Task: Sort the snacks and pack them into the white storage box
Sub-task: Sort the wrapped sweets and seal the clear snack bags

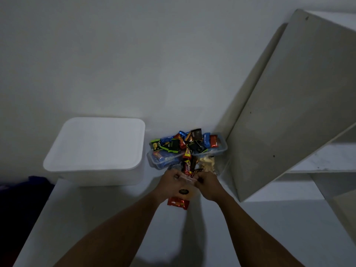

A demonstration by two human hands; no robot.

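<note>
- Head view, step: sorting stage, prob. nothing packed yet. Both hands meet low over the table [115, 218], working on one clear packet [185, 190] w/ a black oval label.
- Left hand [170, 182]: fingers curled on the packet's top-left edge, gripping it.
- Right hand [209, 186]: fingers curled on the top-right edge, gripping too. Opening it or pinching it closed? Can't tell.
- Red packet [178, 203]: shows just under the clear packet, on the near side of the hands. Inside the clear one or lying on the table, can't tell.
- Snack pile [185, 145]: just beyond the hands, heaped over two clear tubs [163, 161]. Blue, green, black and red wrappers all mixed. Nearest wrappers come right up to the fingertips.
- Bag of pale crackers [207, 163]: just beyond the right hand, at the pile's near edge.
- White storage box [94, 149]: beyond and well to the left of the left hand, narrow gap btwn it and the pile. Lid looks on, so contents hidden.
- Next move, my guess: finish w/ the clear packet, then free one hand. The lid must come off before anything goes in, and the left hand is the nearer one for that reach.
- Open cupboard door [289, 105]: beyond and to the right of the right hand, clear of the work.
</note>
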